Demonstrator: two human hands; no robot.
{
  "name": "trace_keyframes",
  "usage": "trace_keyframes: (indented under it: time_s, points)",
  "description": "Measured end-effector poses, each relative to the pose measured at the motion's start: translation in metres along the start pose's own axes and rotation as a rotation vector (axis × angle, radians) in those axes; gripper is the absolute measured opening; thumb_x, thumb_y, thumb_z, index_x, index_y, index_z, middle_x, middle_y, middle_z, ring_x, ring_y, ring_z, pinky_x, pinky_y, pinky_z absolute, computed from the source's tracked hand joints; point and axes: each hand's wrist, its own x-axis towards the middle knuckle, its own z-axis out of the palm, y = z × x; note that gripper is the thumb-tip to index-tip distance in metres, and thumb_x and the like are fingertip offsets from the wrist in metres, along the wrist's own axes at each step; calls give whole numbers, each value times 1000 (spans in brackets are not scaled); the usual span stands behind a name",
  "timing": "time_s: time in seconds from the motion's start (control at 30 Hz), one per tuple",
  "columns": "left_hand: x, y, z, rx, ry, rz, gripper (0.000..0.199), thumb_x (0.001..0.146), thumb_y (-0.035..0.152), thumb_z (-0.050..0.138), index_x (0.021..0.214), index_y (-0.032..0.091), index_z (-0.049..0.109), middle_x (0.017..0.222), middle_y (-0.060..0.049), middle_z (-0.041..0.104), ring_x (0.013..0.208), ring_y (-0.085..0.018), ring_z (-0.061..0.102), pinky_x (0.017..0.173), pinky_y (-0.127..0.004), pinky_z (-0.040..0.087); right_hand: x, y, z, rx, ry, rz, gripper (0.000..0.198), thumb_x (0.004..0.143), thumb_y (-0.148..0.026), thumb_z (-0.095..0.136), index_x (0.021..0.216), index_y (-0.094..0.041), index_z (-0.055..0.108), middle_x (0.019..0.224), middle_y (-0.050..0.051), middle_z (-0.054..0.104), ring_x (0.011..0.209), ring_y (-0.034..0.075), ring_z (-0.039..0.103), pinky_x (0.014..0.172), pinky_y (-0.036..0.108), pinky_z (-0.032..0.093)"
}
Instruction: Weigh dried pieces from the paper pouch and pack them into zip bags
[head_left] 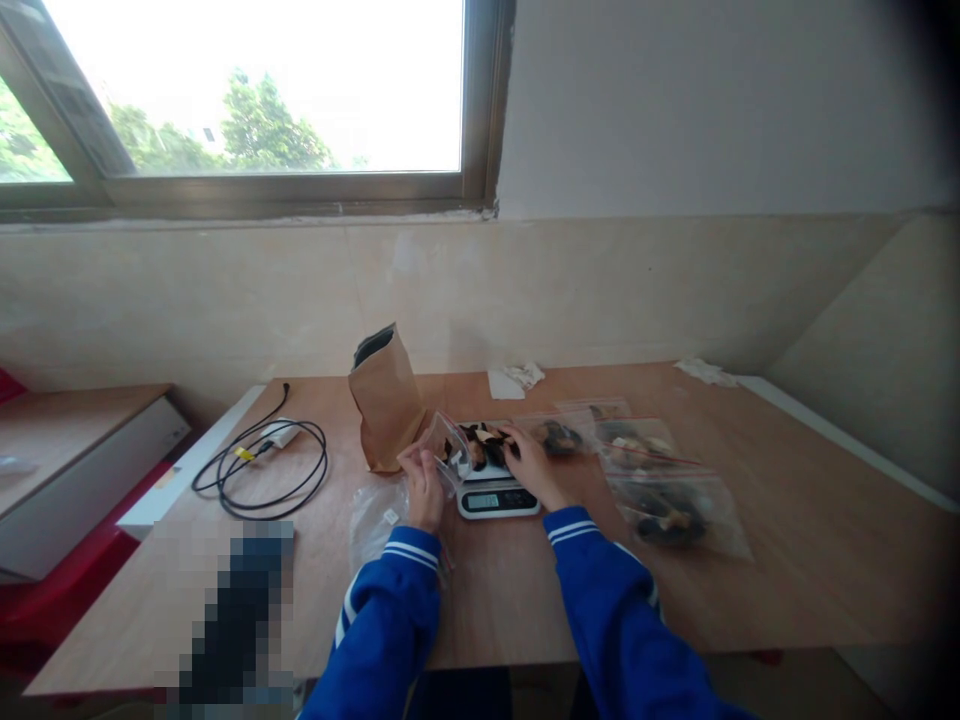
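Dark pieces (478,447) are heaped on the scale (499,502), set on the bench (510,610). A clear bag (448,432) is grasped beside them by the left hand's (425,492) fingers; the right hand (531,468) is bent at the heap, grip indeterminable. Portioning seems in hand; a steadied bag mouth is called for.

Both arms (397,600) outstretched, angled inward; left hand (425,490) upright, pinched; right hand (534,466) palm-down.
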Motion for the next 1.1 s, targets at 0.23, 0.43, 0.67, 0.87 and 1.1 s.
trace_keyframes:
  time_s: [0.23,0.43,0.67,0.87,1.1]
  points:
    - [0,2,0,29,-1,-70,36,94,42,31,113,14,41,119,-18,55,110,-23,56,100,-46,41,-1,-5,0,-88,64,51,34,83,-12,39,101,-17,68,99,12,70,96,25,61,90,45,47]
    - [0,1,0,21,-3,-59,38,94,43,30,114,13,41,119,-19,54,110,-25,56,98,-48,41,11,-37,-14,72,100,89,31,88,-21,41,102,-17,68,103,11,70,98,24,64,90,42,49]
    - [0,-4,1,71,0,-21,40,94,47,27,113,15,41,119,-18,53,112,-23,55,99,-45,41,32,-115,-22,301,-30,-52,29,91,-27,45,111,-21,66,113,7,68,105,19,62,90,33,50]
    - [0,-3,-1,99,3,-11,38,95,44,26,114,15,41,118,-19,55,108,-23,58,95,-42,44,28,-107,-7,247,-40,-58,36,95,-28,36,116,-20,63,119,10,65,114,20,57,100,38,43]
    - [0,3,0,32,38,13,39,93,44,29,112,13,44,116,-20,55,106,-25,59,92,-43,46,21,-48,11,-16,-101,-3,37,94,-27,36,119,-17,61,126,12,59,121,22,51,104,41,40]
